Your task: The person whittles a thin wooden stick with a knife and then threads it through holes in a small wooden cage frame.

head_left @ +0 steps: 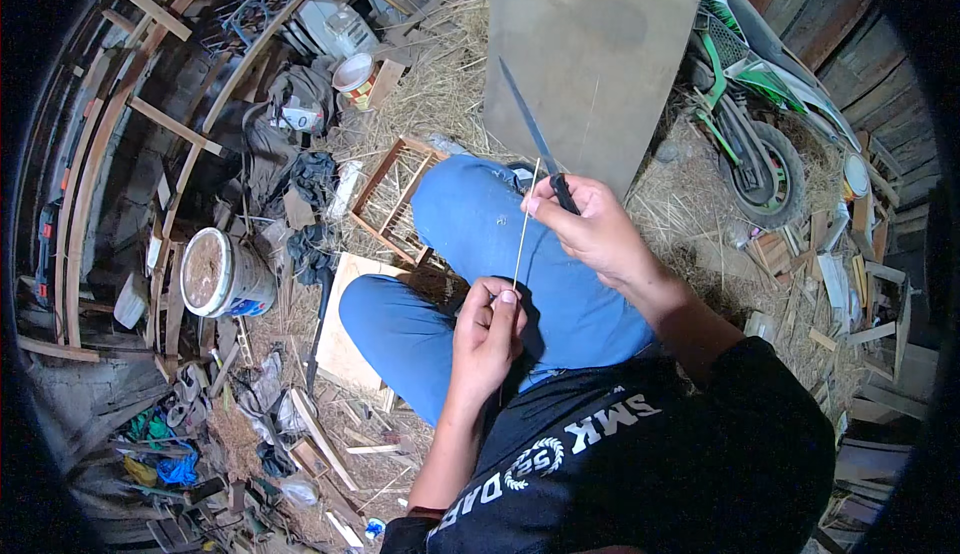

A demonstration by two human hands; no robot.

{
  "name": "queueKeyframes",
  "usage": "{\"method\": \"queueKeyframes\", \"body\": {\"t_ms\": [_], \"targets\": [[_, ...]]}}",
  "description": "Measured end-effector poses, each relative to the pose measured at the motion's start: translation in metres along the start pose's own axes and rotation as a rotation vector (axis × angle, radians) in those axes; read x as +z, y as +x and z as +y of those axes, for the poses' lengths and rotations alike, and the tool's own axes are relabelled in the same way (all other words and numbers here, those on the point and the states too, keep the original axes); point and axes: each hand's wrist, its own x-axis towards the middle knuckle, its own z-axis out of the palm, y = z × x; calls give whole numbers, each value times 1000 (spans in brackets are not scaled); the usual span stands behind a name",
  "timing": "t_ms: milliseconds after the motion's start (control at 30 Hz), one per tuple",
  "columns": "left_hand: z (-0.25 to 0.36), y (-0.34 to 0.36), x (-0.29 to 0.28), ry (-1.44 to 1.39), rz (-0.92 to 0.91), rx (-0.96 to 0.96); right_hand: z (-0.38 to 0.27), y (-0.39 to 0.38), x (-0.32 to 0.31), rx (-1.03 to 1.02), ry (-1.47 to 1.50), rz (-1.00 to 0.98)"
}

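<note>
My right hand (585,224) grips the black handle of a long knife (527,104), whose blade points up and away, and its thumb also touches a thin pale wooden stick (521,241). My left hand (488,334), lower and nearer my body, pinches that same stick between thumb and fingers. The stick runs upright between both hands over my blue-trousered legs (390,329). A wooden frame with thin slats (388,179) lies beside my knee.
A pale board (350,269) lies by my left knee, a large grey sheet (590,14) ahead. White buckets (215,274), a green and white motorbike (760,134), straw (450,54) and scattered wood scraps (320,434) surround me. Curved wooden framing (85,204) stands at the left.
</note>
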Motion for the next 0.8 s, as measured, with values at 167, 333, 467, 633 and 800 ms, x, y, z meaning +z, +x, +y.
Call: {"method": "queueKeyframes", "body": {"t_ms": [167,333,467,633,800], "targets": [[-14,1,6,92,111,158,3,0,-4,5,-19,-31],[-11,3,3,124,153,189,7,5,-3,-46,-33,-61],[-13,5,2,202,198,239,8,7,-4,-67,-34,-66],[-10,5,4,164,188,212,3,5,-7,5,-12,-61],[-14,9,5,183,187,226,9,9,-12,10,-22,-58]]}}
